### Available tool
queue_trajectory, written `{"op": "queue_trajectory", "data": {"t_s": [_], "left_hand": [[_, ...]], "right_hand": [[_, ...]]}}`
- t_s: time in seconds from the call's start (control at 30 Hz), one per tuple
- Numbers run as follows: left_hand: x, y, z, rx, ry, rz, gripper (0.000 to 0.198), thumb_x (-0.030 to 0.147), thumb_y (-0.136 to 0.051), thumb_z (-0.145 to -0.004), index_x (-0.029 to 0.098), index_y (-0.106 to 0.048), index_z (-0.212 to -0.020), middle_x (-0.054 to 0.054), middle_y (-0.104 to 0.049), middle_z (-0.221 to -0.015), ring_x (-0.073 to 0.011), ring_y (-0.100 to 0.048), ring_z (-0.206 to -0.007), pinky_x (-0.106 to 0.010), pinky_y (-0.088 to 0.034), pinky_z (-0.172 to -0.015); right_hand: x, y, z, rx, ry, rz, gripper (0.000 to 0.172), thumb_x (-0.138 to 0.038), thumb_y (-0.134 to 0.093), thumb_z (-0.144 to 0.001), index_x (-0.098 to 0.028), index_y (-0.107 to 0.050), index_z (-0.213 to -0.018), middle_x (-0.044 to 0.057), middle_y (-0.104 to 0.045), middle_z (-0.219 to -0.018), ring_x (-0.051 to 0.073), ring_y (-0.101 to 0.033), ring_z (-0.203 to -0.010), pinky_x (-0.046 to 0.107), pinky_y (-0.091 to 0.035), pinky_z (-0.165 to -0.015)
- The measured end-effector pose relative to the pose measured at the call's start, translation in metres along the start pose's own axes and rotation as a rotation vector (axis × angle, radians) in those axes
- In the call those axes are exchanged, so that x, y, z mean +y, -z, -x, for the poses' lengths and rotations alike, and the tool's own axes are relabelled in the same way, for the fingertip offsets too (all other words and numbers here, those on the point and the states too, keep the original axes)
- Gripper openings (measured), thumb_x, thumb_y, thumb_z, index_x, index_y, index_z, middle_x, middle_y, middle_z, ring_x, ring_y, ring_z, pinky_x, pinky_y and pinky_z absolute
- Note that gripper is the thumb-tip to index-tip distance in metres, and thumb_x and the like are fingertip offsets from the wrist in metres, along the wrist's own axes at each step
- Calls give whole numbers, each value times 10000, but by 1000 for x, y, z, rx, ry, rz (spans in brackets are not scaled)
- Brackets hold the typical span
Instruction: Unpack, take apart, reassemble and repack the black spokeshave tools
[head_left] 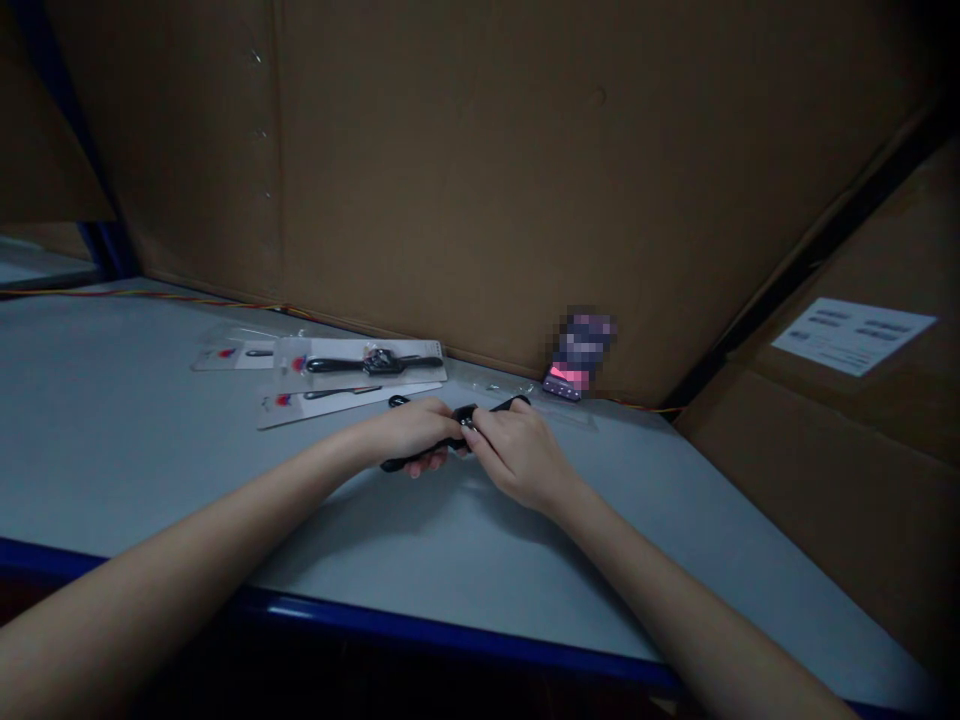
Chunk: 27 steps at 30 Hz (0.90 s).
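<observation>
A black two-handled tool (465,414) is held between both hands above the grey table. My left hand (421,432) wraps its fingers round the left part, and a black handle end sticks out to the left below it. My right hand (521,448) is closed at the tool's middle, with thumb and fingers near a small shiny metal part. The right handle end shows just above the right knuckles. Another black piece end is visible above my left wrist. The fingers hide much of the tool's middle.
Behind my left hand, several carded packages lie overlapping, the top one (352,364) with a similar black tool. A phone (577,355) leans against the cardboard wall (450,180). Clear plastic lies near it. The table (150,430) has a blue front edge. A labelled carton (862,400) stands right.
</observation>
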<state>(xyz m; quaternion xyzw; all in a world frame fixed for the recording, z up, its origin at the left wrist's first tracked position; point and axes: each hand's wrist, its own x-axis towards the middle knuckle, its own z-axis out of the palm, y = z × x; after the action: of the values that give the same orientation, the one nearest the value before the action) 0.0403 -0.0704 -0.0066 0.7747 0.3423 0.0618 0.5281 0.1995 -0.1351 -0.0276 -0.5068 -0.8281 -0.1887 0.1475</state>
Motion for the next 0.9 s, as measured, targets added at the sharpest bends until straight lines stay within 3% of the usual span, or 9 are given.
{"op": "queue_trajectory", "data": {"t_s": [0.13, 0.37, 0.57, 0.73, 0.9], "left_hand": [[1, 3, 2, -3, 2, -52, 213, 297, -414, -816, 136, -527, -735, 44, -447, -460, -67, -383, -302, -177, -304, -298], [-3, 6, 1, -67, -10, -36, 254, 339, -431, -829, 128, -558, -765, 41, -458, -464, -65, -388, -313, -174, -305, -308], [-4, 2, 0, -77, -18, 25, 239, 290, -410, -846, 125, -555, -751, 46, -449, -463, -52, -383, -318, -151, -288, -302], [-3, 1, 0, -52, -11, 9, 237, 312, -405, -851, 133, -518, -743, 46, -456, -473, -53, -380, -307, -158, -288, -293], [-3, -5, -1, 5, 22, -89, 233, 295, -380, -850, 136, -506, -735, 43, -454, -476, -63, -404, -301, -167, -307, -286]], "right_hand": [[10, 0, 2, -39, 38, -5, 295, -300, -281, -940, -175, -492, -776, 30, -638, -689, 145, -529, -610, 288, -244, -631], [9, 3, 2, 76, 92, 121, 274, -258, -322, -923, -163, -513, -751, 46, -627, -708, 158, -529, -639, 303, -233, -639], [3, 2, 2, 103, 23, 126, 264, -219, -338, -900, -165, -518, -713, 37, -616, -644, 142, -510, -577, 305, -236, -631], [-1, -2, 2, 133, -151, -50, 288, -269, -389, -870, -187, -509, -622, 7, -564, -538, 122, -460, -506, 281, -253, -580], [-5, -5, -3, 45, -483, -565, 385, -401, -438, -839, -181, -533, -538, -18, -491, -428, 96, -439, -411, 231, -264, -442]]}}
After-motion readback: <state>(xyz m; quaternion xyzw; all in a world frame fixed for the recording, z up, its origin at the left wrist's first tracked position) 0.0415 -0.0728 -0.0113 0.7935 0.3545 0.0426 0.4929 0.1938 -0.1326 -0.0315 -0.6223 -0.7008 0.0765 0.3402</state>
